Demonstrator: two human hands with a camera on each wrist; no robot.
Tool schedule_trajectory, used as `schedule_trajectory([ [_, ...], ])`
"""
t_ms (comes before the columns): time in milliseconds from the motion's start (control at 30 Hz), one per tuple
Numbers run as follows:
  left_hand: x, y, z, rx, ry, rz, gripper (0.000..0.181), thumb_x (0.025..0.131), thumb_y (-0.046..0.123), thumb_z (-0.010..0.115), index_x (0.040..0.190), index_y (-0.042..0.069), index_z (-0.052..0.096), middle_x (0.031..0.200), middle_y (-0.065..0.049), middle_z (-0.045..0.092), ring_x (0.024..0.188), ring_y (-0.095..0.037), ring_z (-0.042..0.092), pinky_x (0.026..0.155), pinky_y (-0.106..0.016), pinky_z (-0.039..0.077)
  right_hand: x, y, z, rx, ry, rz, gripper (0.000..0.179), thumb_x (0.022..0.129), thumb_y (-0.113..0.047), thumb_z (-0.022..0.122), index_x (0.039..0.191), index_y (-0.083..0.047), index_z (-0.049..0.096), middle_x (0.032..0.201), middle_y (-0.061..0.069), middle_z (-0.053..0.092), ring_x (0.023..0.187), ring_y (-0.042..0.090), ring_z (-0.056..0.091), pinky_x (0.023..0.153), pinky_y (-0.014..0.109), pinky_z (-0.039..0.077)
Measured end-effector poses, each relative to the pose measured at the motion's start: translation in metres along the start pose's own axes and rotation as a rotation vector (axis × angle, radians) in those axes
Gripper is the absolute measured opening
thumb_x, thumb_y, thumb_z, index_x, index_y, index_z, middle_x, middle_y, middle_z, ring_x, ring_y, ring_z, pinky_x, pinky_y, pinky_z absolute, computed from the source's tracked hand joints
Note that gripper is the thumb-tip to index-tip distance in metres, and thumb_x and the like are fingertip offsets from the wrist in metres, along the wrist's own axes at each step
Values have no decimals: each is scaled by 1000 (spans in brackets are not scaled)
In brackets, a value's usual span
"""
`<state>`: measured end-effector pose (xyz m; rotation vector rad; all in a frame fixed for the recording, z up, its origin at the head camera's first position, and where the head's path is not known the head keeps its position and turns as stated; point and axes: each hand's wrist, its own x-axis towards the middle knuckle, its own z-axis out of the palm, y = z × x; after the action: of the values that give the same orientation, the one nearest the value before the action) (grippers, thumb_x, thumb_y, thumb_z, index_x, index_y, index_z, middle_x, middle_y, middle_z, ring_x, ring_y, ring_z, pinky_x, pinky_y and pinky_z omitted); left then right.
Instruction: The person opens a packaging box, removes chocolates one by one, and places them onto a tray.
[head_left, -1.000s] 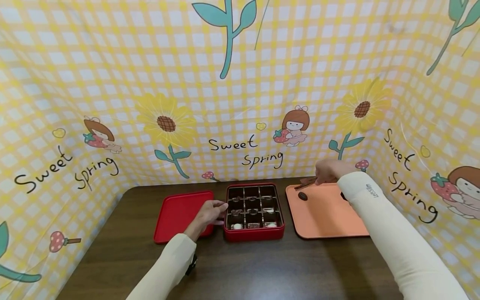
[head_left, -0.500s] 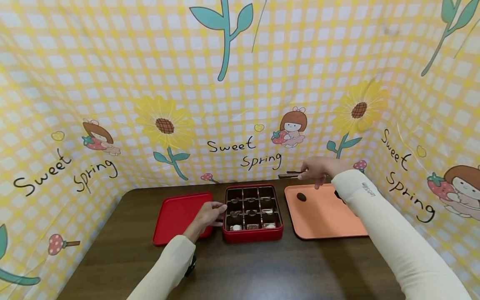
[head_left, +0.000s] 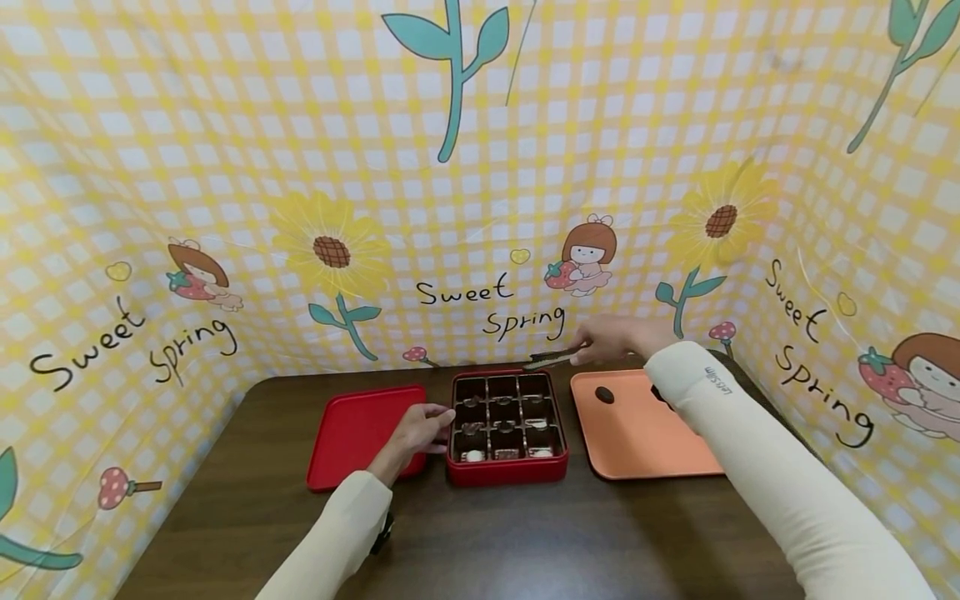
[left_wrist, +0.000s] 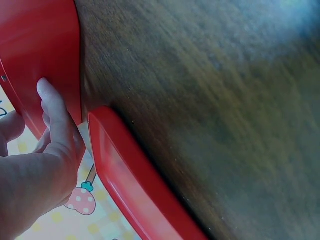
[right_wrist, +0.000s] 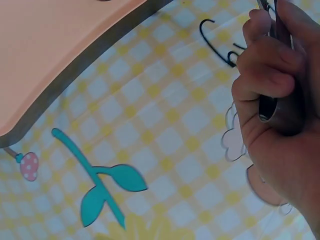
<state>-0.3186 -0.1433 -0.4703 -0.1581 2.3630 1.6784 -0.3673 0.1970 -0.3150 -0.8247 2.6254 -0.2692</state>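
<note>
A red box (head_left: 506,475) with a clear divided insert stands mid-table. Several small pieces lie in its compartments, white and brown ones in the front row. My left hand (head_left: 418,429) rests at the box's left side, its extended fingers against the red wall (left_wrist: 45,40) in the left wrist view. Metal tongs (head_left: 551,360) are gripped in my right hand (head_left: 609,337), fingers wrapped round their bent end (right_wrist: 287,115). The tongs' tips reach over the box's back right edge; I cannot tell whether they hold anything. A dark brown oval piece (head_left: 604,395) lies on the orange tray (head_left: 645,450).
Left of the box lies a red lid (head_left: 356,433), partly behind my left hand. The orange tray sits to the right, beneath my right forearm. A checked yellow cloth (head_left: 450,200) hangs behind and along both sides of the wooden table (head_left: 480,542).
The tongs have risen off the tray's back left corner and travelled left to the box's back edge with my right hand. My left hand stays at the box; the oval piece stays put.
</note>
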Motion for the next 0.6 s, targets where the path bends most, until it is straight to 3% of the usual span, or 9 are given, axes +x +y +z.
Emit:
schedule_trajectory([
  [100, 0, -1, 0, -3, 0, -4, 37, 101, 19, 59, 130, -5, 59, 113, -20, 66, 87, -24, 68, 72, -41, 63, 5, -10, 1, 23, -17, 7, 40, 100, -21, 62, 134, 0, 61, 128, 19, 66, 91, 24, 73, 84, 37, 59],
  [167, 0, 0, -1, -8, -1, -8, 38, 101, 20, 60, 130, -5, 59, 113, -20, 66, 87, -24, 68, 71, -40, 63, 8, -15, 1, 13, -27, -1, 38, 100, -21, 63, 132, -2, 64, 125, 17, 67, 85, 21, 72, 83, 34, 58],
  [333, -1, 0, -1, -17, -6, -7, 38, 101, 20, 59, 131, -5, 58, 113, -19, 65, 88, -24, 68, 72, -40, 63, 20, -21, 2, -42, -36, -69, 20, 99, -21, 64, 111, -9, 75, 85, 4, 70, 66, 15, 63, 65, 25, 48],
  [433, -2, 0, -1, -12, -10, -6, 39, 102, 20, 59, 131, -5, 58, 114, -20, 65, 89, -25, 68, 72, -40, 63, 26, -22, 3, -41, -47, -87, 17, 98, -20, 64, 103, -10, 77, 77, -1, 66, 63, 12, 59, 61, 22, 43],
  [500, -3, 0, -1, -8, -10, -8, 39, 101, 21, 60, 131, -5, 58, 114, -20, 65, 90, -26, 68, 71, -39, 63, 30, -23, 4, -47, -54, -84, 17, 98, -21, 65, 103, -10, 77, 82, 1, 68, 67, 10, 59, 63, 23, 45],
  [600, -2, 2, -2, -12, -9, -11, 40, 101, 21, 60, 131, -5, 58, 115, -20, 65, 90, -26, 68, 71, -39, 63, 33, -25, 4, -69, -56, -72, 23, 98, -23, 66, 113, -9, 76, 102, 5, 73, 82, 12, 64, 70, 26, 51],
])
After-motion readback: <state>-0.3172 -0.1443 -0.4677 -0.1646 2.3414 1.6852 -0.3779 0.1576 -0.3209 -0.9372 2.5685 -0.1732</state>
